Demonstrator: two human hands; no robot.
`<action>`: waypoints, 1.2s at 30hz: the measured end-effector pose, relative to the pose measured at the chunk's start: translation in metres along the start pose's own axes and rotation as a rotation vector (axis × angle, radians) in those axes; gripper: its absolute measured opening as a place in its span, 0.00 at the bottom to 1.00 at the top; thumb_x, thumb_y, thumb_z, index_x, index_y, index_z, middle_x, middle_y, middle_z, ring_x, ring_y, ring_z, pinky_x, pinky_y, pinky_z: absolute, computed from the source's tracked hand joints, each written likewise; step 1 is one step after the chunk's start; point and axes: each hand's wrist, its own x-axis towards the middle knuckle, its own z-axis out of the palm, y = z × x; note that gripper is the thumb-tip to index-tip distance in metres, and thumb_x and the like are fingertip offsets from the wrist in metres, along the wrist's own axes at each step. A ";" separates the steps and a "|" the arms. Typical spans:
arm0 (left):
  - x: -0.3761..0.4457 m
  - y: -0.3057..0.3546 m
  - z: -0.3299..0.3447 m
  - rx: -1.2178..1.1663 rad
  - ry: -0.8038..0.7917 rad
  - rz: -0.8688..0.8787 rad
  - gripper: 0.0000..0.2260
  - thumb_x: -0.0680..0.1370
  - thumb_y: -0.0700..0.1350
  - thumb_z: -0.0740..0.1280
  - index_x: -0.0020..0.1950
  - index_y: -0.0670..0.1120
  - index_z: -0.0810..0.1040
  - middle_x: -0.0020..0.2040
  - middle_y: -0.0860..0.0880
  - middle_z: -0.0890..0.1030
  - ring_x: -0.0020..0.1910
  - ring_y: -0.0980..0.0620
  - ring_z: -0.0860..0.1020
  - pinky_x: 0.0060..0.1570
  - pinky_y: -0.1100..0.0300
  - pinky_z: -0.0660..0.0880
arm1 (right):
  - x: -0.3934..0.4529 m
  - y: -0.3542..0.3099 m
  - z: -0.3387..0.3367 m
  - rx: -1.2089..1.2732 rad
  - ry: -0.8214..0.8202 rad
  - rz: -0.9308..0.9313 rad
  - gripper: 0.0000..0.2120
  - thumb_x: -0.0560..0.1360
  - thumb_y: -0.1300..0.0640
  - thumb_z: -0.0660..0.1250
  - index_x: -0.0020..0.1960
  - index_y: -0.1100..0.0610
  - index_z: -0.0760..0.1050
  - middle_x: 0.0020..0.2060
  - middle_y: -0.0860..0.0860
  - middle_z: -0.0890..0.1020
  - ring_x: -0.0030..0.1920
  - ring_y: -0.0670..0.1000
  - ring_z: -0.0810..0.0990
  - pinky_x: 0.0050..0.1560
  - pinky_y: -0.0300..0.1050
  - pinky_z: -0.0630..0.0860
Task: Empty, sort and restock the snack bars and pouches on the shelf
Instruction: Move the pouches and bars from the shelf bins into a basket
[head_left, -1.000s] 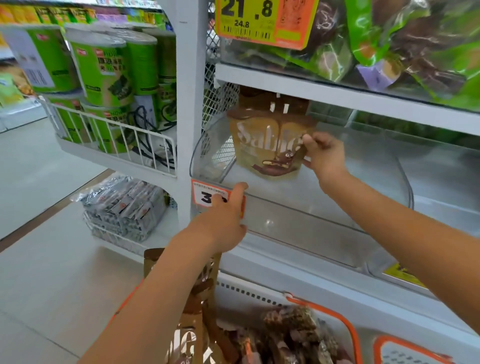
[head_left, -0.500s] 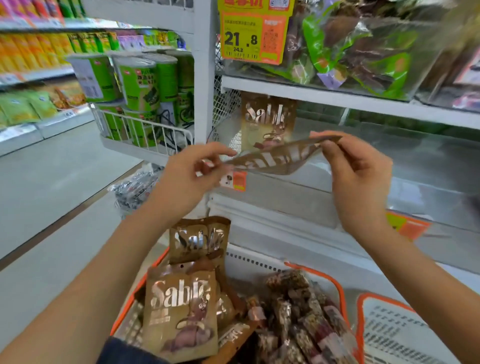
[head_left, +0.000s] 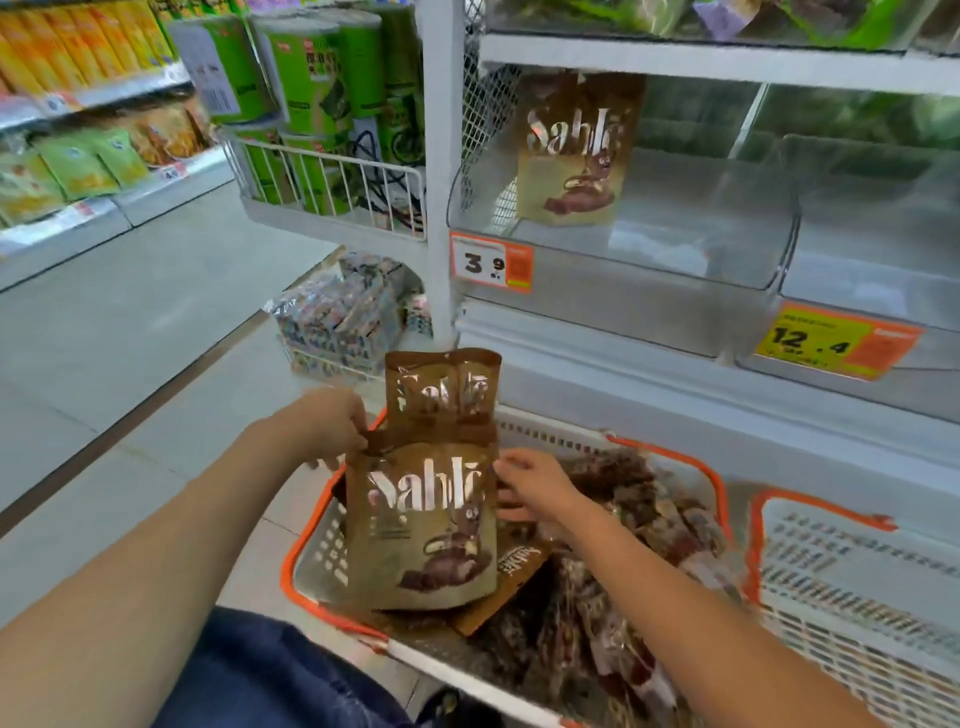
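Note:
A brown Sablé pouch (head_left: 422, 525) stands upright at the left end of a white basket with an orange rim (head_left: 307, 564). My left hand (head_left: 332, 427) pinches its top left corner. My right hand (head_left: 535, 488) holds its right edge, fingers partly hidden behind it. A second brown pouch (head_left: 442, 391) stands just behind, and a third (head_left: 511, 571) lies flat under the front one. Several dark-wrapped snack bars (head_left: 639, 525) fill the basket's right part. One more Sablé pouch (head_left: 574, 156) stands alone in the clear shelf bin (head_left: 675, 260).
A second white basket (head_left: 862, 582) sits to the right. Price tags 3.9 (head_left: 491, 262) and 12.4 (head_left: 831, 343) hang on the shelf front. Green canisters (head_left: 322, 104) fill a wire rack at left, wrapped packs (head_left: 337, 322) lie below, and green bags sit on the shelf above.
Both hands came down from the shelf to the basket, bringing the pouch they held flat and setting it upright in front of the others. The view tilted downward.

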 end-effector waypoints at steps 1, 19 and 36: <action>0.002 0.001 0.000 0.104 0.041 -0.017 0.12 0.77 0.44 0.67 0.57 0.40 0.77 0.45 0.44 0.80 0.39 0.49 0.81 0.34 0.58 0.78 | 0.000 0.001 -0.001 -0.090 0.024 -0.047 0.16 0.80 0.58 0.62 0.67 0.56 0.71 0.61 0.54 0.78 0.55 0.51 0.79 0.49 0.45 0.78; 0.064 0.149 -0.059 -0.212 0.628 0.387 0.18 0.79 0.57 0.60 0.64 0.49 0.64 0.57 0.43 0.75 0.52 0.39 0.76 0.45 0.48 0.73 | 0.082 -0.282 -0.165 -0.112 0.589 -0.488 0.15 0.75 0.61 0.68 0.61 0.57 0.71 0.55 0.56 0.80 0.47 0.56 0.82 0.46 0.51 0.81; 0.086 0.160 -0.046 -0.402 0.672 0.386 0.10 0.82 0.51 0.57 0.61 0.49 0.64 0.49 0.47 0.66 0.43 0.47 0.67 0.38 0.54 0.66 | 0.170 -0.314 -0.187 -0.065 0.789 -0.466 0.11 0.75 0.48 0.68 0.44 0.54 0.69 0.49 0.54 0.80 0.48 0.56 0.83 0.44 0.55 0.82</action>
